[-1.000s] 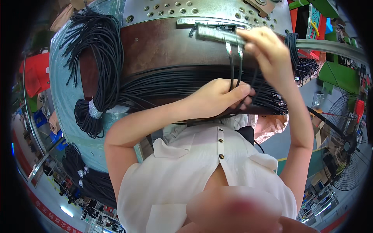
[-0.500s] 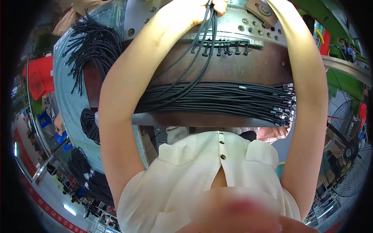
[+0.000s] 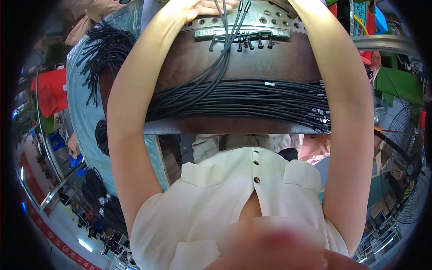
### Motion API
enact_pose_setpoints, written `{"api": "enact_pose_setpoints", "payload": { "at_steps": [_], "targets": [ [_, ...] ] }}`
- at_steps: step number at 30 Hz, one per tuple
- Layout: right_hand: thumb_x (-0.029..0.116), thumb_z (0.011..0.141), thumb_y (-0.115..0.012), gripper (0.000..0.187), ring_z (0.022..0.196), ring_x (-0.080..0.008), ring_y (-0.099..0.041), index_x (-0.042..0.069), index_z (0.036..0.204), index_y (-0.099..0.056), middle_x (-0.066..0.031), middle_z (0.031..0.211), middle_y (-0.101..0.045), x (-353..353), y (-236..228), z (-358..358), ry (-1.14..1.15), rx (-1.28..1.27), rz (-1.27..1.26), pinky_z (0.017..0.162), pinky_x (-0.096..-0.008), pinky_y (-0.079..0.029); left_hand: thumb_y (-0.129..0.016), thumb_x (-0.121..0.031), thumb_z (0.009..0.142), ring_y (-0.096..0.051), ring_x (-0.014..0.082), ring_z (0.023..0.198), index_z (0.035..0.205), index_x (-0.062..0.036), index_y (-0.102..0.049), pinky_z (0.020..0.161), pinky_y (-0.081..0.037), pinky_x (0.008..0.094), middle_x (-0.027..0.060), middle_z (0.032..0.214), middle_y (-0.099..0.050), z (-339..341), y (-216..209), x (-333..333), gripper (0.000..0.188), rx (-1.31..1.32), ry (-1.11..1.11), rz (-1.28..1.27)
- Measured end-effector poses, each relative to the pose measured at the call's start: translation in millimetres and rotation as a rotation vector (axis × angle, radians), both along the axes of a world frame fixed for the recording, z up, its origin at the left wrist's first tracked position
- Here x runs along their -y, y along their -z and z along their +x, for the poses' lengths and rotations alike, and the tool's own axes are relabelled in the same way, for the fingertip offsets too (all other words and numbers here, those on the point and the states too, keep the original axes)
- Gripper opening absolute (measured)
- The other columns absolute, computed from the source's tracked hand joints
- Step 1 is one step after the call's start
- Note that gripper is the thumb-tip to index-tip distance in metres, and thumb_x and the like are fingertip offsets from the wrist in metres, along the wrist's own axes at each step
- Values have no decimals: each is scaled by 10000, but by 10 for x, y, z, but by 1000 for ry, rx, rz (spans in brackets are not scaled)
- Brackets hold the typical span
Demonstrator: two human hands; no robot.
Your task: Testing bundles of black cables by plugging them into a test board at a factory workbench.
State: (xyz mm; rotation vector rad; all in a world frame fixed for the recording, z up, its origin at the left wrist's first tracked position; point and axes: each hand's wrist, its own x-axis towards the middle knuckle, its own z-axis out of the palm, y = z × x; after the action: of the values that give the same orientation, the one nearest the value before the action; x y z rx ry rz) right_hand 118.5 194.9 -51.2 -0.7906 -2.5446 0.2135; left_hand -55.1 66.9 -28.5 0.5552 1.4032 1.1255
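Observation:
At the top edge my left hand (image 3: 202, 8) is partly cut off, its fingers stretched out beside several thin black cables (image 3: 223, 56). These cables rise from a large bundle of black cables (image 3: 234, 101) laid across the brown work surface, and cross over a metal bar with black pegs (image 3: 243, 34). Their upper ends show small connectors near the top edge. Behind the bar lies a metal plate with holes (image 3: 274, 20). My right forearm (image 3: 346, 81) reaches up past the bundle's connector ends (image 3: 320, 114); the right hand is beyond the top edge.
On the left, another bunch of black cables (image 3: 105, 54) hangs over a plastic-covered table (image 3: 81, 85). More coiled cables (image 3: 101, 198) lie lower left. A black fan (image 3: 402, 166) stands at the right, below a metal rail (image 3: 387, 42).
My left hand has loosened from the cables and its fingers are now straight. The cables stand further left in view. My right hand stays out of sight; the view has shifted a little.

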Motion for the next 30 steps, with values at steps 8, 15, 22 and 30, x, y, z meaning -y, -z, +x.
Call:
{"api": "enact_pose_setpoints", "payload": {
  "at_steps": [8,15,22,30],
  "targets": [
    [142,902,-446,329,1061,-373,-588,58,1168,-621,-215,1143,-619,279,-277,215,-74,86,1,941,-445,-449,-629,-224,905,-675,279,839,982,-27,-714,764,-528,357,144,908,-712,7,47,-20,228,-1346,78,655],
    [131,862,-493,270,894,-355,-612,77,1084,-636,-174,989,-642,261,-156,113,-98,29,230,774,-461,-476,-607,-183,900,-651,306,772,951,-31,-693,704,-518,390,155,856,-684,-55,189,-87,181,-1343,20,891],
    [232,862,-576,319,974,-349,-615,55,1123,-624,-178,1066,-649,201,-13,228,65,124,36,881,-433,-484,-654,-302,847,-624,326,886,1070,-63,-658,789,-495,443,183,986,-657,-139,315,-69,326,-1607,6,766],
    [391,859,-658,356,642,-195,-634,76,1018,-700,-85,738,-679,308,-418,170,248,72,-367,631,-333,-516,-671,-388,831,-618,341,919,1101,-55,-648,817,-490,452,167,1032,-659,-257,484,-31,429,-1654,-78,577]
  ]
}}
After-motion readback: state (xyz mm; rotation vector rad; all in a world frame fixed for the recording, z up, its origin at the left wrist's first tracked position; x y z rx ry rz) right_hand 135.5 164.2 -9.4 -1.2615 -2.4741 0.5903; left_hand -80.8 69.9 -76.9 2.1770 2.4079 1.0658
